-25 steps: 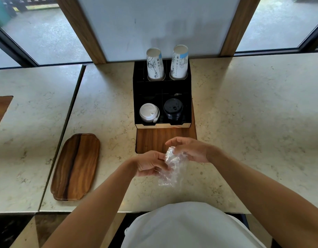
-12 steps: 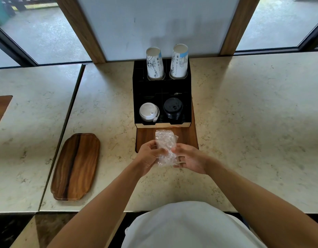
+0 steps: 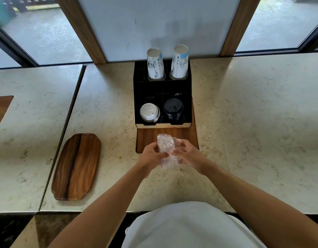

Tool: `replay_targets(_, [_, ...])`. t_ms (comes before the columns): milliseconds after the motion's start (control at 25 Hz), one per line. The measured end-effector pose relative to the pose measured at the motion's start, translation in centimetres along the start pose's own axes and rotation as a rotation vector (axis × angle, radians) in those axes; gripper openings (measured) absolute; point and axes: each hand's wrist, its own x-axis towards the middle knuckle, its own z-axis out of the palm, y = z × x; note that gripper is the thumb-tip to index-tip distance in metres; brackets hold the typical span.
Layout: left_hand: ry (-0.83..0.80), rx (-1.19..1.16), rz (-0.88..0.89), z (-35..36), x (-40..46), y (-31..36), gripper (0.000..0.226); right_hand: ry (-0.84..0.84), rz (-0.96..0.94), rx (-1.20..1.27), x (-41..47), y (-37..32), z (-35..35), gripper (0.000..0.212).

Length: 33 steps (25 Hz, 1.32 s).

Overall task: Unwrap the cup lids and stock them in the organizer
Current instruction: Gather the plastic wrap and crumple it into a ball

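A crumpled clear plastic wrapper (image 3: pixel 166 149) is held upright between my left hand (image 3: pixel 152 155) and my right hand (image 3: pixel 187 153), both closed on it, just in front of the organizer. No lid shows inside the wrapper. The black organizer (image 3: pixel 161 92) stands on a wooden board (image 3: pixel 149 138). Its front left compartment holds a stack of white lids (image 3: pixel 149 112), its front right one a stack of black lids (image 3: pixel 173 109). Two stacks of printed paper cups (image 3: pixel 155 64) (image 3: pixel 179 62) stand upside down in the back holes.
A dark wooden tray (image 3: pixel 76 166) lies on the marble counter to the left. A seam (image 3: pixel 72 111) splits the counter on the left. Windows and a white panel (image 3: pixel 154 24) stand behind the organizer. The counter's front edge (image 3: pixel 83 211) runs close to my body.
Both hands lifted the wrapper from near the counter toward the organizer. It hung down loosely a second ago and now stands bunched upright between my fingers.
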Motion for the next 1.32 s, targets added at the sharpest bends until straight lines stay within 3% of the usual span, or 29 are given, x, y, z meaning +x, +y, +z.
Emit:
replay_targets(120, [0.044, 0.034, -0.012, -0.1, 0.1, -0.2, 0.031, 0.104, -0.068, -0.119, 0.2, 0.6, 0.0, 0.055])
replay_targets(320, [0.023, 0.033, -0.019, -0.1, -0.1, -0.4, 0.044, 0.053, -0.087, -0.165, 0.5, 0.6, 0.1, 0.039])
replay_targets(520, [0.011, 0.012, -0.023, -0.4, 0.1, -0.3, 0.031, 0.032, -0.038, -0.074, 0.9, 0.3, -0.1, 0.024])
replay_targets(720, [-0.127, -0.124, -0.091, -0.8, -0.2, -0.1, 0.035, -0.045, 0.023, 0.031, 1.2, 0.4, -1.0, 0.021])
replay_targets(920, [-0.222, -0.266, -0.146, -1.1, -0.1, -0.2, 0.032, 0.009, -0.024, 0.027, 1.4, 0.8, -1.7, 0.022])
replay_targets(1120, [-0.203, -0.181, -0.137, -1.2, -0.2, -0.2, 0.034, 0.010, -0.041, 0.076, 1.4, 1.1, -1.9, 0.018])
replay_targets(1320, [-0.203, -0.298, -0.144, -1.1, -0.3, -0.6, 0.042, -0.008, -0.049, 0.122, 1.6, 1.6, -1.7, 0.008])
